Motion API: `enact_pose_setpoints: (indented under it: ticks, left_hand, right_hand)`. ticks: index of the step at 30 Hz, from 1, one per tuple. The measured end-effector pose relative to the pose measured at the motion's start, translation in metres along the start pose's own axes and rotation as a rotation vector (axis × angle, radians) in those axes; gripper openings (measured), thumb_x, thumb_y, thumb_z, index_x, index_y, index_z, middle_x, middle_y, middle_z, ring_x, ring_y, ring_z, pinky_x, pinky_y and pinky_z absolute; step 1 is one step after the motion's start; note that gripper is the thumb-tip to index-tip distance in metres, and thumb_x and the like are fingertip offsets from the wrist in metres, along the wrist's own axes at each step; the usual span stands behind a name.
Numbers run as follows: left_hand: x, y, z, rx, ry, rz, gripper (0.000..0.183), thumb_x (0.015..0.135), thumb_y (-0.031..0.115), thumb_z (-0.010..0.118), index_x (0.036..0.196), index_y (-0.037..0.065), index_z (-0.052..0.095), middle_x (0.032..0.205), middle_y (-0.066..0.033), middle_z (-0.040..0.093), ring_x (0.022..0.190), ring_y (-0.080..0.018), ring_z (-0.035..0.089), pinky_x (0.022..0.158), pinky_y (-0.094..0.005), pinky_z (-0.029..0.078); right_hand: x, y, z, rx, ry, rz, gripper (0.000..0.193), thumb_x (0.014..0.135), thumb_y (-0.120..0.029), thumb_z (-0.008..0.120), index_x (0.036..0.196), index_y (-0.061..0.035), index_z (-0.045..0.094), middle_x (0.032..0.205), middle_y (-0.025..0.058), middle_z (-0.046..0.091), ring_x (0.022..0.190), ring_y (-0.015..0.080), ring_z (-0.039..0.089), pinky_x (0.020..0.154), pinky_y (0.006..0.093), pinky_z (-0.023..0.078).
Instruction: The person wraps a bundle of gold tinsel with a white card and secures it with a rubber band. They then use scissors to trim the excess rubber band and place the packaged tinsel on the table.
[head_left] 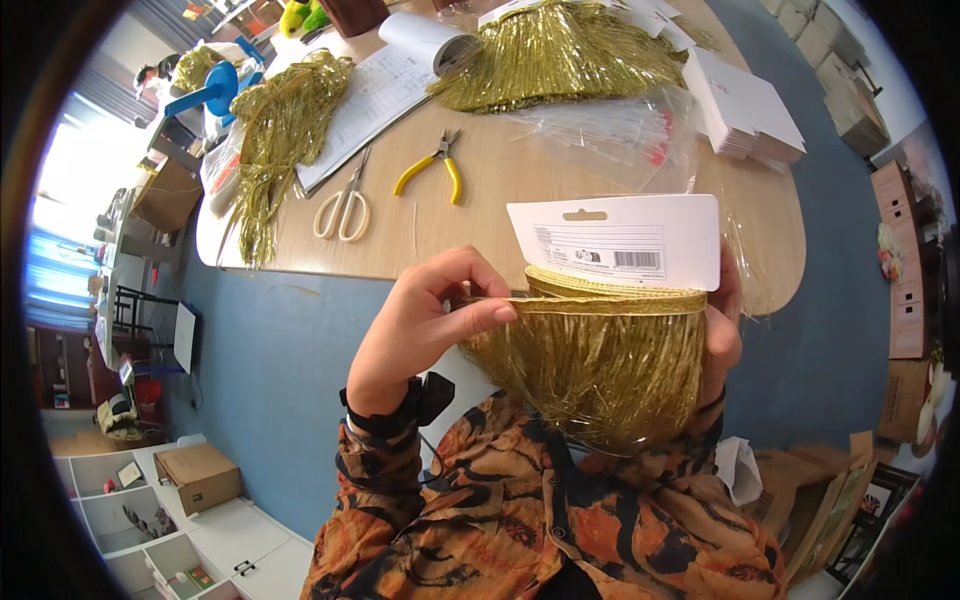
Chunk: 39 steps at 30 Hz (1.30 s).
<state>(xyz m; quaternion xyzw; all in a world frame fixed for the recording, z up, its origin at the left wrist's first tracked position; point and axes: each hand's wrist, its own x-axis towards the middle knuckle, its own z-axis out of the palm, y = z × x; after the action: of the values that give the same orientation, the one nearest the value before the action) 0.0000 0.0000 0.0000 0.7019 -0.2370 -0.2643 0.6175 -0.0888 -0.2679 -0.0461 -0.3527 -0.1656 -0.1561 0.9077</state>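
Watching from my end through the head camera. Two hands in view, both occupied. Left hand: thumb and forefinger closed together, pinching the band at its left end. Right hand: curled round the right end of the fringe, mostly hidden behind it; I cannot tell how far its fingers close.

One gold fringe bundle between them, held before the chest, short of the table edge, strands hanging down. One white card stands above its band, one slot in the top.

On the table I count one pair of scissors, pale handles; one pair of pliers, yellow handles; one paper roll. Two gold heaps, one left, one farther back. One stack of white cards at right; I cannot count them.
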Motion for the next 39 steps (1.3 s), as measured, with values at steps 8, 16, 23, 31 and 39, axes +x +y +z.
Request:
enact_pose_setpoints:
  ticks: [8,16,23,31,39]
  left_hand:
    - [0.003,-0.011,0.000,-0.147,-0.005,-0.050,0.019,0.096,0.018,0.078,0.101,0.005,0.065,0.093,0.0045,0.067,0.079,-0.0024,0.055,0.070,-0.0212,0.046]
    - [0.011,-0.020,0.015,-0.427,-0.002,0.040,0.018,0.099,0.016,0.075,0.102,0.004,0.063,0.109,-0.0021,0.070,0.095,-0.0058,0.061,0.084,-0.0223,0.050]
    - [0.019,-0.033,0.014,-0.424,0.163,-0.007,0.016,0.098,0.015,0.076,0.096,0.006,0.064,0.098,0.0007,0.070,0.087,-0.0033,0.060,0.076,-0.0208,0.048]
    - [0.019,-0.036,0.009,-0.429,0.333,-0.010,0.011,0.099,0.013,0.073,0.096,0.007,0.064,0.094,0.0012,0.070,0.084,-0.0035,0.061,0.078,-0.0206,0.049]
    - [0.002,0.002,0.030,-0.317,0.332,-0.010,0.013,0.096,0.009,0.077,0.100,0.002,0.066,0.098,-0.0007,0.070,0.089,-0.0048,0.064,0.079,-0.0212,0.052]
  right_hand:
    - [-0.001,-0.001,0.013,0.148,0.210,-0.021,0.061,0.087,-0.020,0.056,0.140,0.0090,0.050,0.125,0.0236,0.068,0.108,0.0296,0.072,0.092,0.0421,0.063]
    - [-0.012,0.002,-0.018,0.210,0.250,0.052,0.053,0.094,-0.021,0.051,0.139,0.0072,0.051,0.118,0.0197,0.069,0.097,0.0262,0.073,0.083,0.0374,0.064]
    - [0.000,0.006,-0.032,0.098,0.404,0.265,0.046,0.101,-0.021,0.047,0.138,0.0050,0.052,0.113,0.0159,0.070,0.092,0.0225,0.073,0.078,0.0335,0.064]
    - [0.028,-0.001,0.003,-1.222,0.555,-0.137,0.030,0.098,-0.008,0.061,0.127,-0.0007,0.062,0.124,0.0090,0.066,0.103,0.0155,0.063,0.087,0.0320,0.053]
    - [0.017,0.016,0.070,-1.390,-0.045,-0.206,0.029,0.082,-0.001,0.080,0.110,-0.0055,0.076,0.103,0.0087,0.069,0.091,0.0253,0.068,0.079,0.0348,0.056]
